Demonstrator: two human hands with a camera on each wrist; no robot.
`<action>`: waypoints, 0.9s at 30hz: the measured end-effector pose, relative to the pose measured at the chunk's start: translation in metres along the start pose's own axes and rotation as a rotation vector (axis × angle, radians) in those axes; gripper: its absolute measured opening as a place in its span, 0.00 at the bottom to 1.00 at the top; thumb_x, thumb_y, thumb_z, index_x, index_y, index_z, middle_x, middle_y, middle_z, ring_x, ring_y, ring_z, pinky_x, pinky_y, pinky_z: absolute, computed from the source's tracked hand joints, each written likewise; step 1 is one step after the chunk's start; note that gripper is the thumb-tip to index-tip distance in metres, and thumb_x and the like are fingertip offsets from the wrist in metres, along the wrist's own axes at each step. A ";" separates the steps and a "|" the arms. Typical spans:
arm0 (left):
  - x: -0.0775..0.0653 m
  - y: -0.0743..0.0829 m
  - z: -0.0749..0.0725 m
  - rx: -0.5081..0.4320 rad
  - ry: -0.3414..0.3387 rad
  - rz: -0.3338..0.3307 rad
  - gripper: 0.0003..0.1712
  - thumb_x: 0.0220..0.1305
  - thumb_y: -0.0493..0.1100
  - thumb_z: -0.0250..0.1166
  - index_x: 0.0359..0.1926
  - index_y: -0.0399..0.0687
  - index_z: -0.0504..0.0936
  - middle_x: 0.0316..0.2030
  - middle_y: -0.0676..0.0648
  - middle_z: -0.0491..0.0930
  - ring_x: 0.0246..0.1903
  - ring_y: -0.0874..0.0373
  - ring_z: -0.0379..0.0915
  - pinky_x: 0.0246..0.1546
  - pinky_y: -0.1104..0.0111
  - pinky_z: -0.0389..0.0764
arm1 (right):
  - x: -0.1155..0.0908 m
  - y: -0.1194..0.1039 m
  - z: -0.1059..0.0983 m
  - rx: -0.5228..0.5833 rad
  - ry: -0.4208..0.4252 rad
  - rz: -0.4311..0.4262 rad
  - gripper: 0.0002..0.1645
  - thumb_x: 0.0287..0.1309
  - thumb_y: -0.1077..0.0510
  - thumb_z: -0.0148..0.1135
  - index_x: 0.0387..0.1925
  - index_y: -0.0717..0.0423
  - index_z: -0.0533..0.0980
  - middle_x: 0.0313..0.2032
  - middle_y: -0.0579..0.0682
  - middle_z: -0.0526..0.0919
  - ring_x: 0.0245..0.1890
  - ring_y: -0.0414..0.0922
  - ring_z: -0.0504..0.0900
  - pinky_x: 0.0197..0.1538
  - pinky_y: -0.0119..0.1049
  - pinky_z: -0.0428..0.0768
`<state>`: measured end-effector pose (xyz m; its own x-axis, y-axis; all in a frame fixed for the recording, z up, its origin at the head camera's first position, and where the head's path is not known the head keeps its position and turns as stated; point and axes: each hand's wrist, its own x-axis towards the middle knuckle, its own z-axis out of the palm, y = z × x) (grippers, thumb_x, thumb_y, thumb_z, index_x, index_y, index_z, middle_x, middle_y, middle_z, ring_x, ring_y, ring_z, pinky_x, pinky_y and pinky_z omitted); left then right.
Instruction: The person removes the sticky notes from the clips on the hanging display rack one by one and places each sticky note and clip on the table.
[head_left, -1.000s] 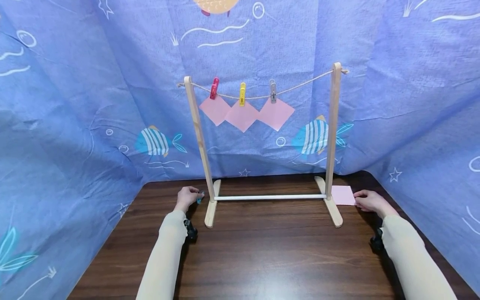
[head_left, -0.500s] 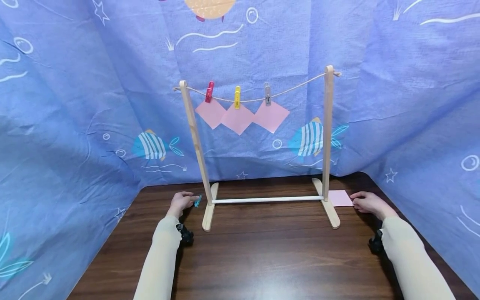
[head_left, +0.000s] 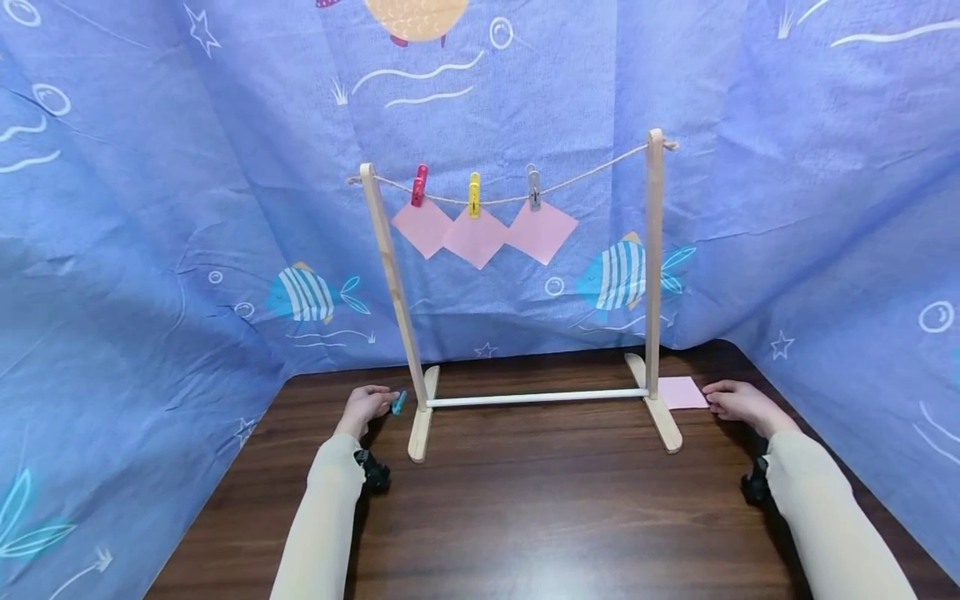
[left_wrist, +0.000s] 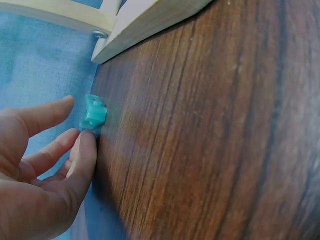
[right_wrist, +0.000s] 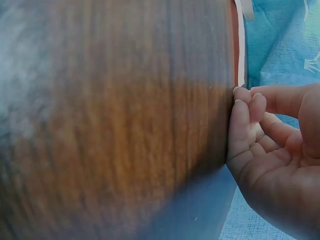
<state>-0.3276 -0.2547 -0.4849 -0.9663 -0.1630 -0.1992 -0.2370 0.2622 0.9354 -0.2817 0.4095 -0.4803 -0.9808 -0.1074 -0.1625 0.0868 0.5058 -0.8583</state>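
In the head view a teal clothespin (head_left: 399, 402) lies on the table beside the stand's left foot. My left hand (head_left: 367, 407) is at it, fingertips right by its near end. The left wrist view shows that hand (left_wrist: 50, 160) with thumb and index finger spread apart, and the clothespin (left_wrist: 93, 112) just past the fingertips. At the right, my right hand (head_left: 744, 405) pinches the near right corner of a square pink sheet of paper (head_left: 681, 393) lying flat. In the right wrist view the paper (right_wrist: 241, 45) shows edge-on at the fingertips (right_wrist: 257, 102).
A wooden stand (head_left: 654, 267) with a string (head_left: 596, 168) rises between the hands. Three pink sheets hang from it by a red clothespin (head_left: 418, 187), a yellow clothespin (head_left: 474, 197) and a grey clothespin (head_left: 534, 188). A white crossbar (head_left: 536, 397) joins its feet. Blue cloth surrounds the brown table (head_left: 525, 492).
The head view has shifted slightly. My left fingers have drawn back a little from the teal clothespin, which now shows more fully and sits at a different slant. The right hand stays at the paper's corner.
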 end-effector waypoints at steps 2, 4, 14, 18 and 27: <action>0.000 -0.003 -0.001 -0.003 -0.006 -0.008 0.27 0.71 0.39 0.63 0.63 0.25 0.71 0.56 0.33 0.76 0.46 0.56 0.80 0.55 0.64 0.81 | 0.001 0.002 0.001 0.001 -0.002 0.007 0.25 0.73 0.65 0.44 0.58 0.88 0.58 0.35 0.50 0.80 0.33 0.36 0.78 0.37 0.31 0.82; 0.002 -0.004 -0.003 0.005 -0.019 -0.006 0.27 0.72 0.41 0.63 0.64 0.26 0.70 0.55 0.34 0.76 0.47 0.53 0.79 0.53 0.64 0.82 | 0.001 0.004 0.002 0.010 0.004 0.013 0.26 0.74 0.65 0.44 0.59 0.88 0.57 0.35 0.50 0.81 0.32 0.37 0.78 0.37 0.31 0.83; 0.011 0.042 -0.022 -0.016 -0.011 0.117 0.27 0.72 0.40 0.63 0.65 0.27 0.72 0.46 0.39 0.79 0.29 0.63 0.77 0.44 0.65 0.85 | -0.003 -0.011 -0.013 0.007 0.074 -0.072 0.30 0.76 0.59 0.45 0.65 0.83 0.56 0.44 0.60 0.82 0.35 0.42 0.82 0.39 0.34 0.84; 0.009 0.071 -0.031 0.021 -0.023 0.153 0.28 0.73 0.42 0.62 0.66 0.29 0.71 0.52 0.37 0.77 0.30 0.65 0.78 0.39 0.73 0.83 | -0.003 -0.026 -0.024 0.012 0.087 -0.121 0.30 0.77 0.59 0.43 0.66 0.82 0.56 0.50 0.66 0.80 0.37 0.34 0.81 0.41 0.32 0.84; -0.009 0.135 -0.044 0.030 -0.043 0.248 0.33 0.73 0.49 0.62 0.71 0.36 0.68 0.63 0.34 0.72 0.39 0.66 0.79 0.56 0.63 0.80 | -0.007 -0.076 -0.039 0.112 0.243 -0.287 0.28 0.76 0.61 0.46 0.64 0.84 0.59 0.36 0.22 0.77 0.36 0.22 0.79 0.40 0.22 0.82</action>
<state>-0.3466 -0.2597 -0.3437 -0.9985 -0.0498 0.0221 0.0052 0.3177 0.9482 -0.2886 0.4048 -0.3953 -0.9796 -0.0184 0.2003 -0.1917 0.3871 -0.9019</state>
